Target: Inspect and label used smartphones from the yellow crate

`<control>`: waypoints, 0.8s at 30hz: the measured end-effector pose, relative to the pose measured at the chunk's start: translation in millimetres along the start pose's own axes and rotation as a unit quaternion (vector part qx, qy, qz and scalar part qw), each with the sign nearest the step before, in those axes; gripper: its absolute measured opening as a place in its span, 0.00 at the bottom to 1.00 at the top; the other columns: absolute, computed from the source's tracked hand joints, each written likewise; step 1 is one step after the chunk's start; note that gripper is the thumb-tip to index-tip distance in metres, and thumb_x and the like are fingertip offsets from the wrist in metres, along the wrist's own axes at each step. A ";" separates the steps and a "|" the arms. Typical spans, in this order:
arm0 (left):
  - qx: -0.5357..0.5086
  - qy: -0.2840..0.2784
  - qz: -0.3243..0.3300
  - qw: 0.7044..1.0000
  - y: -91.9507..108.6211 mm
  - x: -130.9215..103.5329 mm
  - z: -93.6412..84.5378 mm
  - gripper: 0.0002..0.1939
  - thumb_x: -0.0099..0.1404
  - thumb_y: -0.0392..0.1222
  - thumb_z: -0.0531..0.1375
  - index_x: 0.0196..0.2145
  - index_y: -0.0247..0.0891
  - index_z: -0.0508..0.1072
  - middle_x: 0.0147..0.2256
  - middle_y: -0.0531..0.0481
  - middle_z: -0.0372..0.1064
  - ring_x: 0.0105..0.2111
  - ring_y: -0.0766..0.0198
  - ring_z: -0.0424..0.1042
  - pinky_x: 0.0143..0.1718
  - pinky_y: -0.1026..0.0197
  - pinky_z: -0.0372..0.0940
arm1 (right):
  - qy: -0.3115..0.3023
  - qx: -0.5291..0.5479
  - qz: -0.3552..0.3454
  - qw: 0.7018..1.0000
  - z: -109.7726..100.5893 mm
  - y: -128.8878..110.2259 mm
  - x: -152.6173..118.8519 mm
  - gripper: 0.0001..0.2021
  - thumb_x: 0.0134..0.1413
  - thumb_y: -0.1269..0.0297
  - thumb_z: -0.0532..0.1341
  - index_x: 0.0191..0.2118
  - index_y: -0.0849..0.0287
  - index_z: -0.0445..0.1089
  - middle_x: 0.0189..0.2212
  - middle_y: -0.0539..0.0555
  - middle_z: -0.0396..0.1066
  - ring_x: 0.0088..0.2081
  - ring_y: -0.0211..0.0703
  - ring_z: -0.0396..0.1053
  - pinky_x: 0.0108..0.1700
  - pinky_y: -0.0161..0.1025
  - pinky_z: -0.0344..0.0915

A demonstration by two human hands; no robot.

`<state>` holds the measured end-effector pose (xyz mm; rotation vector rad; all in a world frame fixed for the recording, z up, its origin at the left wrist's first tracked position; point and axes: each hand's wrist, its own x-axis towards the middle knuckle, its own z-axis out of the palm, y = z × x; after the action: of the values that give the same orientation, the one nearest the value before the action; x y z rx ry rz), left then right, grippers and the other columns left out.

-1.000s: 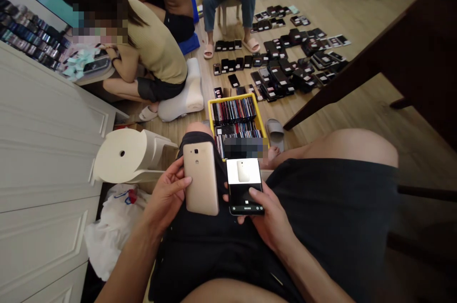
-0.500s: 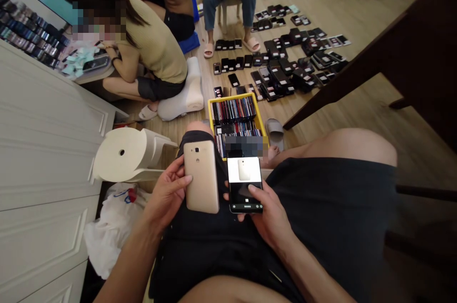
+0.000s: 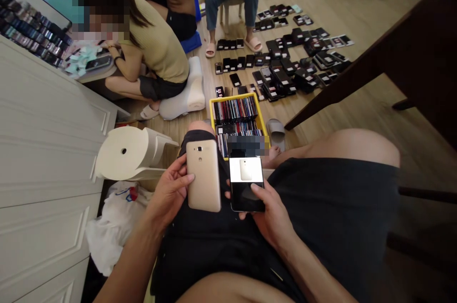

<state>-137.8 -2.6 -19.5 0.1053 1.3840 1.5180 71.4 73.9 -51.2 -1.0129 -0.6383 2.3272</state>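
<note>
In my left hand (image 3: 175,184) is a gold smartphone (image 3: 204,181), its back with camera and logo facing me; my thumb lies along its left edge. My right hand (image 3: 268,205) is closed around a black smartphone (image 3: 246,198), fingers behind it and thumb over the lower screen. The upper part of that screen shows a picture of a pale phone back on white. Both phones are held side by side above my lap, a small gap apart. Just beyond them on the floor stands a yellow crate (image 3: 263,117) packed with upright phones.
Rows and stacks of labelled phones (image 3: 282,79) cover the floor ahead. A white stool (image 3: 123,153) and a white plastic bag (image 3: 114,222) are at my left by the cabinet (image 3: 46,150). A dark wooden chair (image 3: 392,50) stands right. Three people sit ahead.
The row of small icons at the bottom of the black phone's screen is gone. The whole view has shifted slightly; both hands keep their hold on the phones.
</note>
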 end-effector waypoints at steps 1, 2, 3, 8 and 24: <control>0.000 -0.001 0.001 1.000 0.2 -0.2 0.5 0.34 0.51 0.33 0.73 0.57 0.39 0.73 0.52 0.42 0.75 0.54 0.53 0.72 0.52 0.58 0.69 | 0.001 -0.001 0.001 1.000 0.0 -0.2 0.0 0.25 0.58 0.56 0.65 0.58 0.61 0.67 0.46 0.64 0.78 0.41 0.60 0.79 0.20 0.34 0.69; 0.000 -0.002 0.003 1.000 0.4 -0.4 1.0 0.34 0.51 0.33 0.72 0.56 0.39 0.73 0.52 0.43 0.75 0.54 0.53 0.72 0.52 0.57 0.69 | 0.001 -0.002 0.001 1.000 0.1 -0.5 -0.1 0.25 0.59 0.56 0.65 0.59 0.61 0.66 0.46 0.64 0.78 0.41 0.60 0.79 0.20 0.34 0.69; 0.000 -0.005 0.004 1.000 0.5 -0.7 1.4 0.33 0.51 0.33 0.72 0.56 0.40 0.74 0.52 0.43 0.75 0.53 0.53 0.73 0.52 0.57 0.69 | 0.001 -0.003 0.002 1.000 0.3 -1.0 -0.2 0.25 0.59 0.56 0.65 0.59 0.60 0.66 0.46 0.64 0.78 0.41 0.60 0.79 0.20 0.35 0.69; 0.002 -0.012 0.010 1.000 0.0 -1.2 1.7 0.33 0.52 0.34 0.72 0.56 0.40 0.74 0.50 0.44 0.76 0.50 0.55 0.74 0.50 0.59 0.69 | 0.004 -0.006 0.005 1.000 2.5 -3.9 -0.8 0.26 0.57 0.56 0.66 0.59 0.61 0.68 0.44 0.63 0.78 0.39 0.58 0.79 0.20 0.35 0.68; -0.013 0.000 0.008 1.000 -3.1 0.3 -1.0 0.34 0.50 0.34 0.73 0.56 0.40 0.73 0.48 0.45 0.76 0.49 0.58 0.74 0.49 0.61 0.69 | 0.006 0.001 0.006 1.000 -1.0 -0.9 -0.3 0.23 0.58 0.57 0.66 0.56 0.60 0.69 0.46 0.63 0.78 0.41 0.58 0.79 0.21 0.35 0.69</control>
<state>-136.6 -3.8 -22.4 0.1004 1.3665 1.5476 72.6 74.7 -51.1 -1.0329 -0.6268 2.3301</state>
